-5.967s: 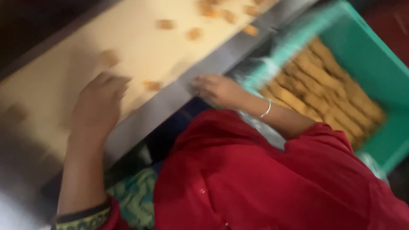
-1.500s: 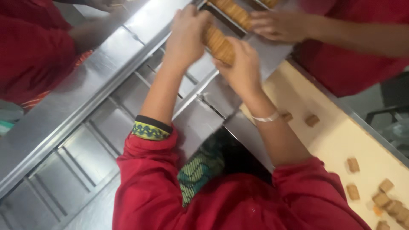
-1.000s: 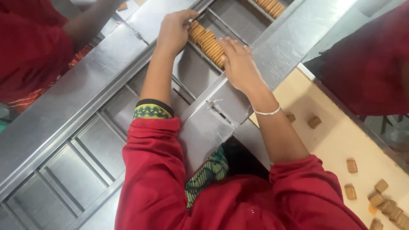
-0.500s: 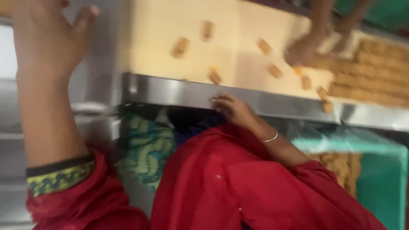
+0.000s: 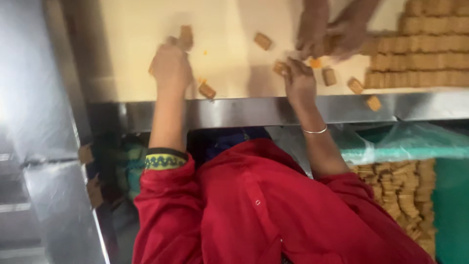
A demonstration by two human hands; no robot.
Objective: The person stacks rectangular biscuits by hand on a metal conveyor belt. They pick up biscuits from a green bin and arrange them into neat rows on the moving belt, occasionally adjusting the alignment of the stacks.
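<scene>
Now we see our left hand (image 5: 171,66) resting on the cream belt (image 5: 229,29), fingers curled over a biscuit (image 5: 185,35); whether it grips it, we cannot tell. Just beside lies another loose biscuit (image 5: 207,90). Our right hand (image 5: 299,78) is bent down onto a small biscuit (image 5: 281,67), fingers closing around it. Further right, another person's hands (image 5: 332,34) touch the belt near stacked biscuit rows (image 5: 420,61).
</scene>
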